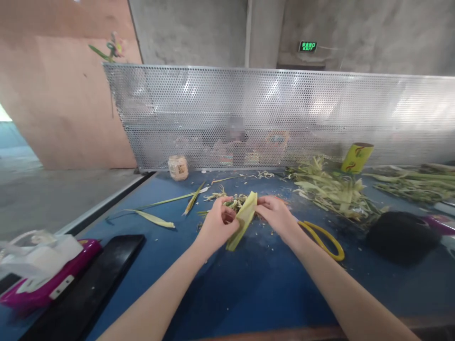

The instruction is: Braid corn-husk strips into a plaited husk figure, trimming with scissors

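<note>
A broad yellow-green leaf strip [245, 219] stands tilted over the blue table [256, 284]. My left hand [217, 225] pinches its left edge with curled fingers. My right hand [275, 215] grips its upper right edge, fingers closed. A small heap of shredded leaf bits [232, 199] lies just behind both hands. Yellow-handled scissors [325, 239] rest on the table right beside my right wrist.
A pile of cut leaves [330, 189] and a yellow roll [357, 157] sit at the back right, a black lump [401, 235] at the right. Loose leaf strips [156, 219], a small jar [178, 167], a black tray [88, 284] and a magenta tool [53, 279] lie left. A perforated metal screen [284, 118] closes the far edge.
</note>
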### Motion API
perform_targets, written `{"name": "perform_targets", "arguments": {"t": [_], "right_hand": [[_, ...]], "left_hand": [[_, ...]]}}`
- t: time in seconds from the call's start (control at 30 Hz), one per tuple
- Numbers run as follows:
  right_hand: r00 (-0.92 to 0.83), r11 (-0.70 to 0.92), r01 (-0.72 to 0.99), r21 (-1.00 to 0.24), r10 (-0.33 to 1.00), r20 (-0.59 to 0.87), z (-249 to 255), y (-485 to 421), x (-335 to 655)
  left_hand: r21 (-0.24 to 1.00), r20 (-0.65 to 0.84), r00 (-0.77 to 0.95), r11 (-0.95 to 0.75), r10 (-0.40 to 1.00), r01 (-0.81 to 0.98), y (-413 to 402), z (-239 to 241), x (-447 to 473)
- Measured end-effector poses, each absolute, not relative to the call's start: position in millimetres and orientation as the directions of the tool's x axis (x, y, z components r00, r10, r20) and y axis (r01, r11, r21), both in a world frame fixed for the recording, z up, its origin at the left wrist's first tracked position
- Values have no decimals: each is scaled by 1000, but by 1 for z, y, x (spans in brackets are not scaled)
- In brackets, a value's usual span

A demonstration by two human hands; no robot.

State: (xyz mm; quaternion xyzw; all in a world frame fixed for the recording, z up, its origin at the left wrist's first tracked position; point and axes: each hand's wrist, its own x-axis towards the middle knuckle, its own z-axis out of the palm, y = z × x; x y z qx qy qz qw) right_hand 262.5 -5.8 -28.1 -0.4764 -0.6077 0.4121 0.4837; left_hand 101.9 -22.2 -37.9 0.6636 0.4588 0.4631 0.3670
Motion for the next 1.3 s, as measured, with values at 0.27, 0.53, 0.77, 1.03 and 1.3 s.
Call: {"name": "perform_targets", "arguments": {"t": [0.27,0.53,0.77,1.03,1.3], "right_hand": [[-209,354,352,-866,932,297,-37,-11,254],[-294,354,311,-882,918,265,-37,-13,252],[-303,291,207,-934,927,222,-30,-20,249],[-292,155,8,-988,945,146,-23,-20,255],[-239,300,245,-922,940,242,-26,-17,257]], "left_hand": [[728,509,165,-525,845,441,-33,-31,107],[592,602,202,-602,772,536,-38,-25,109],[775,510,28,-474,860,418,-37,-22,105],[953,55,95,-24,994,-303,-27,-19,104],[968,179,66,-164,982,-188,-24,-25,101]]}}
